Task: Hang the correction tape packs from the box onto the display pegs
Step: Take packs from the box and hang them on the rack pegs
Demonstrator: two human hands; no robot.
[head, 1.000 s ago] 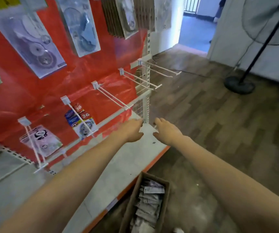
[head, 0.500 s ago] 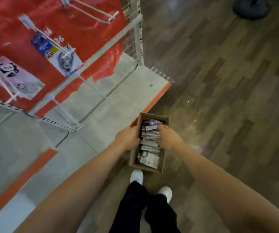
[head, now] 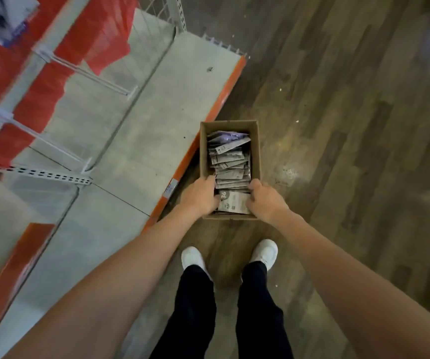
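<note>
Two bare hands reach down into an open cardboard box [head: 230, 125] on the wooden floor. They are apart, one at each side of the box's near end. The left hand [head: 200, 196] has fingers curled down over the left edge of the nearest correction tape packs [head: 230, 174], and the right hand [head: 264, 199] curls over their right edge; both seem to be gripping a small bundle. The packs stand in a row on edge, filling the box from near to far. The box's long axis runs away from the person, and the pack faces look toward the person. The packs are probably light, flat cards with slick plastic fronts, likely to slide apart, so squeezing both side edges suits them. White display pegs [head: 92, 73] jut from the red back panel [head: 53, 81] at far left, above a grey shelf [head: 131, 141]. White shoes [head: 193, 256] stand just near of the box.
</note>
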